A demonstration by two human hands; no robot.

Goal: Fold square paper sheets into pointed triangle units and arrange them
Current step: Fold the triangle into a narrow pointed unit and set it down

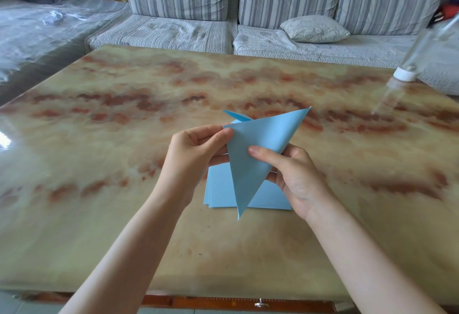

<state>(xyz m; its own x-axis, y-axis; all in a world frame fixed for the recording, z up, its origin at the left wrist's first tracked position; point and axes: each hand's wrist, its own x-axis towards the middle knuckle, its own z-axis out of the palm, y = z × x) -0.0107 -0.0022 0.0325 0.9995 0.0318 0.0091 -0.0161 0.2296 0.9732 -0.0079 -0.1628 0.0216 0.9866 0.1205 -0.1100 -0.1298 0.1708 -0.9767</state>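
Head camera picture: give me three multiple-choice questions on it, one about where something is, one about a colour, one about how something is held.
1. Where does the stack of flat sheets lie?
A. on the sofa
B. on the floor
C. on the table, under the hands

2. What colour is the folded paper?
A. blue
B. red
C. white

3. How is the folded paper held?
A. lying untouched
B. by one hand only
C. pinched by both hands

1 C: the stack rests on the marbled tabletop.
2 A: it is light blue, like the stack.
3 C: the left hand pinches its upper corner and the right hand grips its right side.
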